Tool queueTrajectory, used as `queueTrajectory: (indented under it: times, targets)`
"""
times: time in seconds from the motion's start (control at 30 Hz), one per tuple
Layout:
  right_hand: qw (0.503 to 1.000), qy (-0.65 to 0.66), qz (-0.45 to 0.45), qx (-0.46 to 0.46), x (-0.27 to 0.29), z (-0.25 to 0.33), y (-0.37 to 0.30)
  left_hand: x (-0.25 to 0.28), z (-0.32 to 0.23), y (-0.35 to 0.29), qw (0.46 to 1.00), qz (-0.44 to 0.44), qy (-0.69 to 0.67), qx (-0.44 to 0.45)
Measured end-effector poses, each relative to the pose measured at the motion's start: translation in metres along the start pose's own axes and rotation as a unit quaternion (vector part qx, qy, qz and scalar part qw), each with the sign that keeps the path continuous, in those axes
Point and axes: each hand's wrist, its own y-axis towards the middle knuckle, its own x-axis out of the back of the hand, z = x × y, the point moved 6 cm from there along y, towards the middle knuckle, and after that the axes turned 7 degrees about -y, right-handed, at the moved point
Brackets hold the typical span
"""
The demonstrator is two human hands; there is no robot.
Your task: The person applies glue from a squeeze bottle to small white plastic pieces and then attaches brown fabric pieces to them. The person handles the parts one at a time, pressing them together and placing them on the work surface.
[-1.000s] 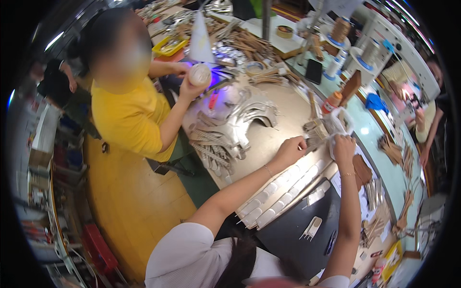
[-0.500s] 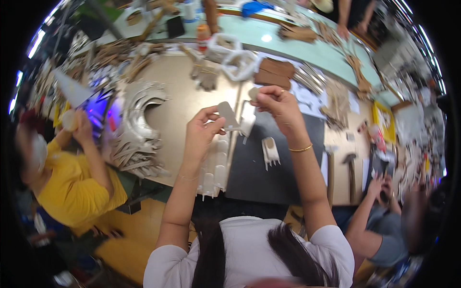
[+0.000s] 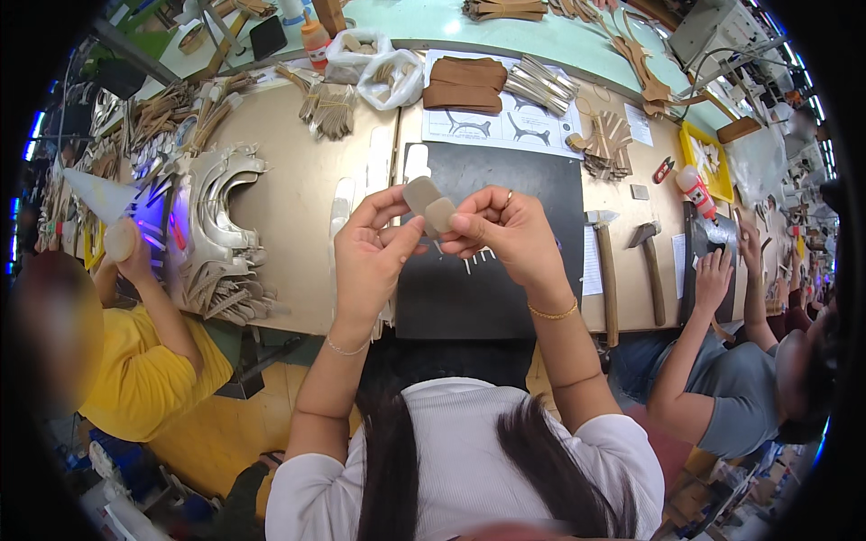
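Observation:
Over the black mat (image 3: 487, 311) my two hands meet. My left hand (image 3: 374, 239) pinches a flat grey-beige piece with rounded corners (image 3: 420, 191) between thumb and fingers. A smaller beige rounded patch (image 3: 440, 215) is gripped by my right hand (image 3: 505, 234), thumb on top. The patch overlaps the lower end of the larger piece; whether they are stuck together I cannot tell. Below my fingers, white prongs (image 3: 481, 259) of a piece on the mat show, the rest being hidden by my hands. Pale strips (image 3: 341, 212) lie left of the mat, partly behind my left hand.
Curved silvery parts (image 3: 212, 203) are piled at the left. Brown strips (image 3: 465, 83), white bags (image 3: 392, 79) and a drawing sheet lie at the back. Two hammers (image 3: 651, 270) and a red bottle (image 3: 696, 189) are to the right. A person in yellow (image 3: 149, 365) works at left, another at right.
My right hand has come down and left, bringing the beige patch onto the larger piece in my left hand. My head view has shifted, so the table sits differently in the picture.

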Motion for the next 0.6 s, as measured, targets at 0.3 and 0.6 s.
queueTrajectory:
  times: [0.3, 0.6]
  targets:
    - [0.999, -0.046, -0.006, -0.022, -0.008, 0.009, -0.003, -0.004, -0.005, -0.01, 1.0, 0.008, 0.015, 0.021]
    - [0.998, -0.066, -0.019, 0.003, -0.012, 0.014, -0.002, -0.009, -0.009, -0.015, 1.0, 0.017, 0.018, 0.006]
